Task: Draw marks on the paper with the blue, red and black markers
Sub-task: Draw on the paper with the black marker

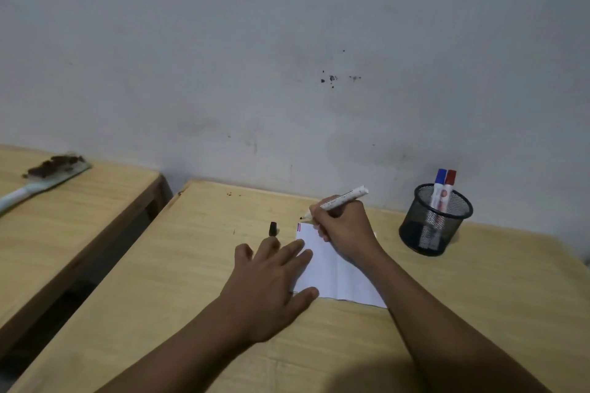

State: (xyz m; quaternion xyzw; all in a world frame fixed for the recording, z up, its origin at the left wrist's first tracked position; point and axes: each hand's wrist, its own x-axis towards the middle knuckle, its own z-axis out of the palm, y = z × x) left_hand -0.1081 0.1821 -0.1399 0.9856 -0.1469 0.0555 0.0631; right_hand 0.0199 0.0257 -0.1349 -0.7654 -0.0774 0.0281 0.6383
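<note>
A white sheet of paper [332,268] lies on the wooden table [178,290], with a short blue and a short red mark at its far left corner [299,227]. My right hand [344,226] grips the uncapped black marker [343,199], its tip hovering just beyond that corner. My left hand [271,277] lies flat with spread fingers on the paper's left edge. The black cap [273,228] stands on the table just beyond my left fingers. The blue marker [438,191] and red marker [447,193] stand capped in a black mesh cup [434,226] at the right.
A second wooden table [64,220] stands to the left across a dark gap, with a white-handled brush [44,179] on it. A grey wall [287,57] rises right behind both tables.
</note>
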